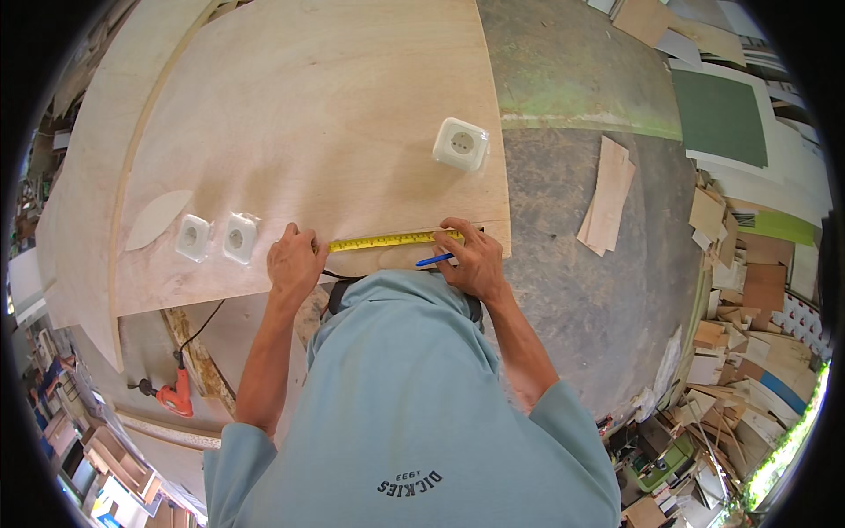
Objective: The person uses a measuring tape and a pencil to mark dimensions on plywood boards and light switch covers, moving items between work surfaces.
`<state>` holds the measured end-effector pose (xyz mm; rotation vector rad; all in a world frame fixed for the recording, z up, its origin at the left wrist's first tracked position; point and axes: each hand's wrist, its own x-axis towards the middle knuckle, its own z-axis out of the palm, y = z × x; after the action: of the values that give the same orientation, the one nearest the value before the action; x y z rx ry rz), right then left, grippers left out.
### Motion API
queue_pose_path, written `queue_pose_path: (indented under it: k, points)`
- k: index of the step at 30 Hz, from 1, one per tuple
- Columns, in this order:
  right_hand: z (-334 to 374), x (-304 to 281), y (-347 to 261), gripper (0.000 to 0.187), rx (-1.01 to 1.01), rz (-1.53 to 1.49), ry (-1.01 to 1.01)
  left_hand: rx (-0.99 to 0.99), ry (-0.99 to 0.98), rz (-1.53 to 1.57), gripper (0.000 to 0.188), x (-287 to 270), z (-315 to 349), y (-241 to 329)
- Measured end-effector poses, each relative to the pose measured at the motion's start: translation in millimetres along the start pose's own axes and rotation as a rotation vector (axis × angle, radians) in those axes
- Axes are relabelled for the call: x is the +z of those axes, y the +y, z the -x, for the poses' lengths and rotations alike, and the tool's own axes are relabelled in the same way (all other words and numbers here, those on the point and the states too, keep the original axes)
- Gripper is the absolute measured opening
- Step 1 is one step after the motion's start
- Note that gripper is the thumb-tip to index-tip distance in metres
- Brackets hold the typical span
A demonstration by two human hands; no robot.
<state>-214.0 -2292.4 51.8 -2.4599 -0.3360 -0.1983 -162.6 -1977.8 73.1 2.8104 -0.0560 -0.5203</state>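
A yellow tape measure [378, 242] lies stretched along the near edge of a large plywood sheet [308, 114]. My left hand [297, 260] is closed at the tape's left end; any case inside it is hidden. Near the sheet's right corner my right hand [475, 261] pinches the other end of the tape. A blue pen [435, 260] sticks out from between the fingers of that same hand. Two white wall sockets [238, 238] in clear wrap lie left of my left hand. Beyond my right hand sits another white socket [461, 143].
A pale leaf-shaped wood piece [159, 220] rests on the sheet's left part. An orange power drill [176, 394] with a black cord lies at lower left. Thin wood offcuts [606, 195] are on the concrete floor at right. Stacked scraps [739, 290] fill the far right.
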Motion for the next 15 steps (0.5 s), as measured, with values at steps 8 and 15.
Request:
queue_pose_path:
  k: [8,15]
  points:
    - [7,14,19,0.040,-0.148,0.091,-0.005,-0.063,-0.014,0.027,0.031,-4,-2,-4]
    - [5,16,19,0.039,-0.160,0.095,0.021,-0.083,-0.022,0.024,0.051,-5,-2,-1]
